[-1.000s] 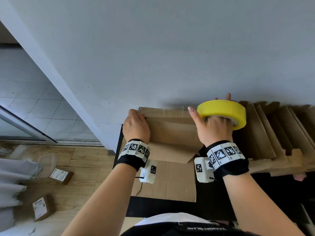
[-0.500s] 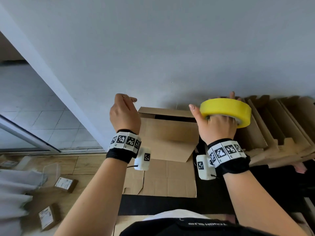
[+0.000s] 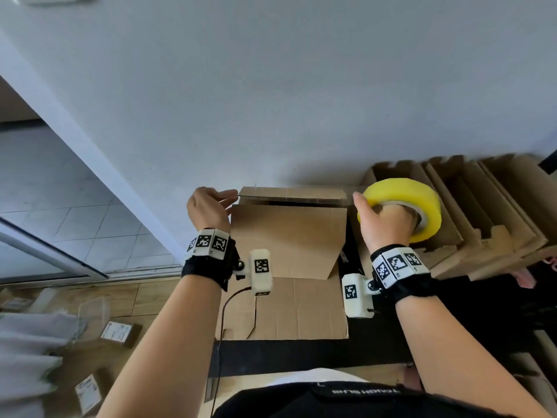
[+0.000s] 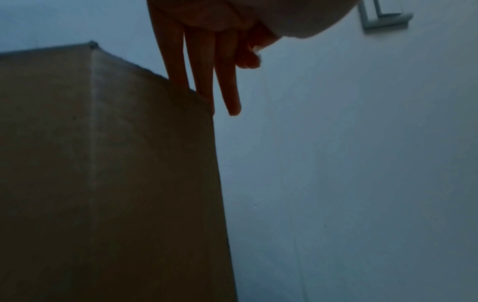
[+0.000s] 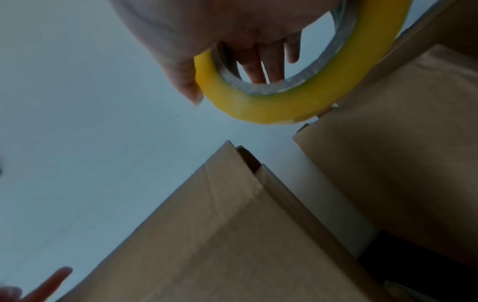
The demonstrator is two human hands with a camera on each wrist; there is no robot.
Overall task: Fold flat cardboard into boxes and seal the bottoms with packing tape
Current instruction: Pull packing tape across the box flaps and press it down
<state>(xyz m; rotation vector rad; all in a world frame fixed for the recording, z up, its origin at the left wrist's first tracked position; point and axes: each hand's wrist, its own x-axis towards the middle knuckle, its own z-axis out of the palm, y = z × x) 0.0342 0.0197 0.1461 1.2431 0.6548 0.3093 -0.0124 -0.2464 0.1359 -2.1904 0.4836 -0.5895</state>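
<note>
- Right beside the work, a row of brown corrugated cardboard blanks [image 3: 470, 206] leans upright against the pale grey wall [image 3: 301, 86], their notched edges stepped like a staircase.
- Down on the wooden floor [image 3: 144, 300] lie small brown parcels with white labels [image 3: 116, 331], near a clear plastic tub.
- Central on the black desk [image 3: 301, 354] stands the half-folded brown cardboard box [image 3: 289, 236]; its matt near flap slopes toward the person, the far flap stands up by the wall, and a dark gap shows between them.
- Under it lies a flat cardboard sheet [image 3: 301, 312] with slit cuts.
- Left hand [image 3: 208, 206] hovers at the box's left far corner, fingers [image 4: 204, 61] straight and loose, holding nothing; whether they touch the edge is unclear.
- Right hand [image 3: 385, 221] grips the glossy yellow roll of packing tape [image 3: 401, 200], fingers [image 5: 261, 61] hooked through its silvery core and thumb on the outer rim, raised just beside the box's right far corner and in front of the blanks.
</note>
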